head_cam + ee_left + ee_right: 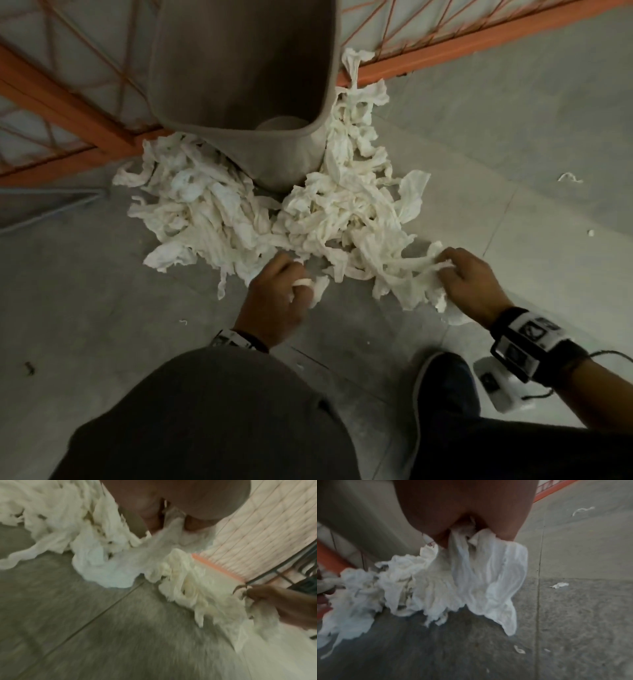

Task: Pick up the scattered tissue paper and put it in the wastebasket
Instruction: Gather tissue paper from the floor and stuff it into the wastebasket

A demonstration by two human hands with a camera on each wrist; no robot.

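Observation:
A big heap of crumpled white tissue paper (260,212) lies on the grey floor around the foot of a grey wastebasket (239,68), which stands upright at the top middle. My left hand (277,294) grips a strip of tissue (317,287) at the heap's near edge; the left wrist view shows the fingers (150,516) curled round tissue (120,561). My right hand (469,281) grips a bunch of tissue (411,277) at the heap's right near corner. In the right wrist view that tissue (484,572) hangs down from the fingers (505,531).
An orange metal rack frame (445,51) runs behind the wastebasket on both sides. Small tissue scraps (570,177) lie on the floor to the right. My knee (212,411) and dark shoe (445,383) are at the bottom. A white device (496,387) sits by the shoe.

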